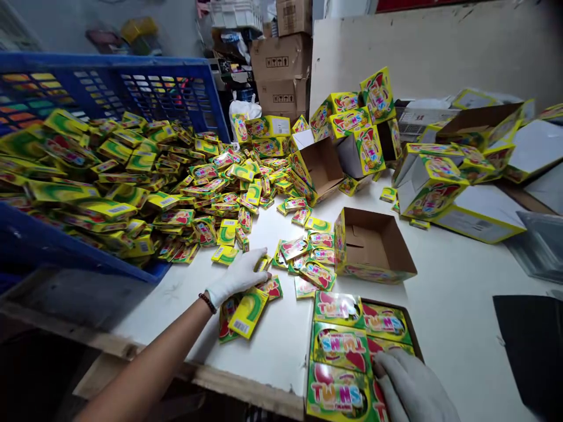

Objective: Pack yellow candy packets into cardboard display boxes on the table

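Observation:
My left hand (pixel 240 275), in a white glove, reaches among loose small candy boxes on the table. Its thumb and fingers are around one yellow-green candy box (pixel 263 262), partly hidden by them. Just below the hand lie a yellow-backed candy box (pixel 248 312) and a watermelon-printed one (pixel 227 321). At the front, my gloved right hand (pixel 409 384) rests over an open display carton (pixel 416 334) packed with "TWINS" candy boxes (pixel 341 346). Its fingers are stretched across the right-hand column, their tips on the boxes; the hand covers part of that column.
A tilted blue crate (pixel 215 99) spills a heap of candy boxes (pixel 176 193) from the left. Behind the packed carton stands an open carton (pixel 373 243) with a bare brown inside. More printed cartons (pixel 440 181) pile up at right. A black sheet (pixel 528 346) lies near the right edge.

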{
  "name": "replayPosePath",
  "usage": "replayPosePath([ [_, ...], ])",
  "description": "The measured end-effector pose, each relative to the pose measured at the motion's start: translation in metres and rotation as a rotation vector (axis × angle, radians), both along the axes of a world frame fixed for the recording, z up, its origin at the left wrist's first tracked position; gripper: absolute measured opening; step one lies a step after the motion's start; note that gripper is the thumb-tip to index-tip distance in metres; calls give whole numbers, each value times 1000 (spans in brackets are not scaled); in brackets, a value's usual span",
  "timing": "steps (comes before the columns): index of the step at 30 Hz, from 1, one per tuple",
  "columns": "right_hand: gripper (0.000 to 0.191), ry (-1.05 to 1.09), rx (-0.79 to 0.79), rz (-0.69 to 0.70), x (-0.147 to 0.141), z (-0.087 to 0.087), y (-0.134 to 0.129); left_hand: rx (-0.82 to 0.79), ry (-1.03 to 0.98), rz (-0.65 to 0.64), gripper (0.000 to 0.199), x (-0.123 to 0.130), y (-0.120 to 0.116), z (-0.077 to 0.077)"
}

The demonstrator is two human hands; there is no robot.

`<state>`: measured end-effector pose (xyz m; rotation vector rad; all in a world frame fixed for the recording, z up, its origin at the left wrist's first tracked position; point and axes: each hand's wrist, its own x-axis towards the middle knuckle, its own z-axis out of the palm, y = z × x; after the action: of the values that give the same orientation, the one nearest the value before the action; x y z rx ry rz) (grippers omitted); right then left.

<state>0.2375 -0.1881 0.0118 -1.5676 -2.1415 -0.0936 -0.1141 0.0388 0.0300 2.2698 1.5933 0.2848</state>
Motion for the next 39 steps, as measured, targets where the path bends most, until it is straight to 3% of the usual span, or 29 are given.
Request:
replayPosePath([
  [2,20,-9,22,-20,-2,0,-2,3,17,-2,66,-1,-7,-2],
  [5,24,17,-5,-44,-6,0,-3,65,-7,46,74,5,-17,-9],
  [9,25,115,-48,-53,-7,-1,-5,137,-91,200,47,6,-31,-11],
  [11,22,182,-36,-47,-4,-3,-7,188,-144,290,35,2,-40,-1],
  [14,22,291,24,-51,5,2,-7,231,-245,348,32,5,-60,28],
  [16,27,345,80,-40,9,18,-3,165,-385,271,32,22,-79,52],
  [19,34,407,123,87,6,64,10,3,-510,-17,24,72,-112,80],
  [22,48,421,62,319,-5,110,34,-3,-422,-261,12,130,-138,93],
  [24,45,369,-37,444,-8,125,48,14,-435,-307,10,157,-145,94],
  [27,30,365,-100,383,5,120,57,23,-547,-261,21,161,-141,84],
  [30,24,514,-93,49,28,90,51,197,-490,-75,42,125,-129,60],
  [34,25,615,-173,-269,41,43,35,347,-111,135,57,61,-134,14],
  [37,20,534,-124,-310,34,22,28,313,196,210,73,34,-155,-19],
  [39,17,403,-73,-312,27,15,27,300,310,201,73,27,-168,-37],
])
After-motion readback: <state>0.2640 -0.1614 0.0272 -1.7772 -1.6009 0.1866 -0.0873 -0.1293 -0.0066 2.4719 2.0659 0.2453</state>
